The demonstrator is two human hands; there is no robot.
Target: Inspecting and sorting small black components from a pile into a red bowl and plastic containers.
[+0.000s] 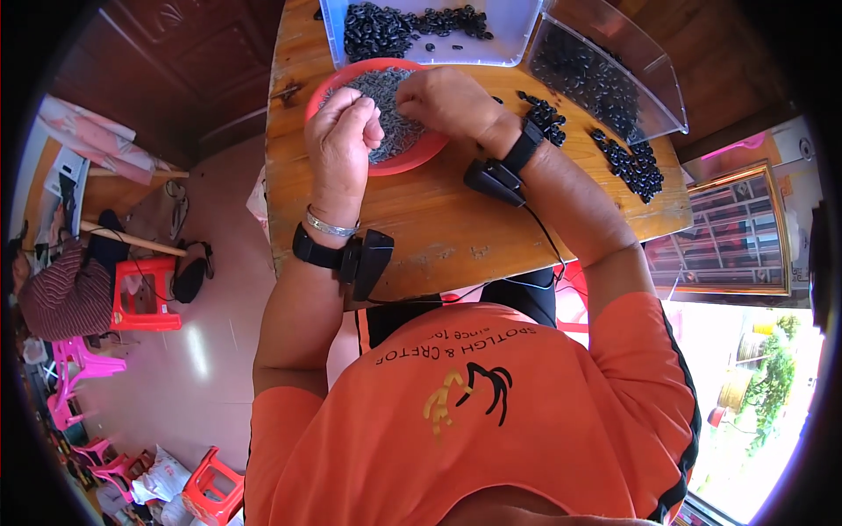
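Note:
Over a red plastic bowl [412,161], my left hand [344,138] is closed, thumb pressed against the curled fingers. Whatever it pinches is hidden or too small to name. Just to its right, my right hand [458,103] reaches across the bowl's right side with fingertips pressed together and turned inward. Its fingers hide anything between them. A small gap separates the two hands. Filling the bowl are many small grey, screw-like pieces [399,131]. Small glossy black parts [545,118] lie loose on the wood beyond my right wrist.
A whitish plastic bin [478,54] with black parts stands behind the bowl. A clear tilted container [605,79] holds more at the right, above another black pile [633,168]. The wooden table [421,254] curves at its left edge. Red stools and another person are on the left.

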